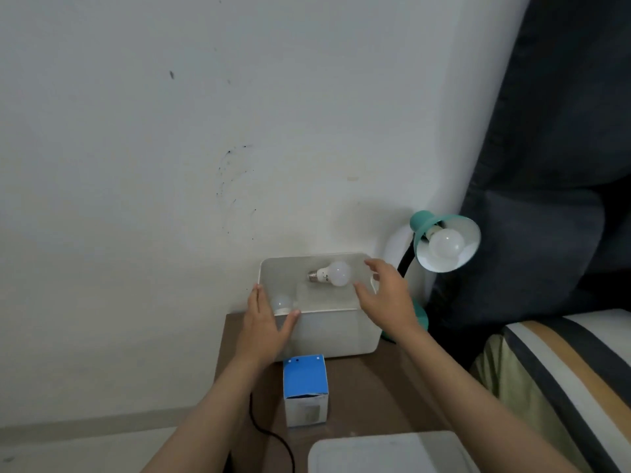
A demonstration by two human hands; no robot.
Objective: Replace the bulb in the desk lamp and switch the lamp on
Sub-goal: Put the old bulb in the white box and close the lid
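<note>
A teal desk lamp [445,242] stands at the table's far right, its shade tilted toward me with a white bulb [445,247] screwed in, unlit. A white box [336,331] sits against the wall. Inside it a loose white bulb [333,274] lies on its side, screw base to the left. A second bulb [281,303] rests in the box's near left corner. My left hand [264,322] lies on the box's front left rim, fingers apart. My right hand [386,293] hovers open over the box's right side, just right of the loose bulb, holding nothing.
A blue and white bulb carton [305,389] stands on the brown table [372,390] in front of the box. A black cord [269,435] runs off the table's left edge. A white lid [386,452] lies at the near edge. A striped bed [563,370] is on the right.
</note>
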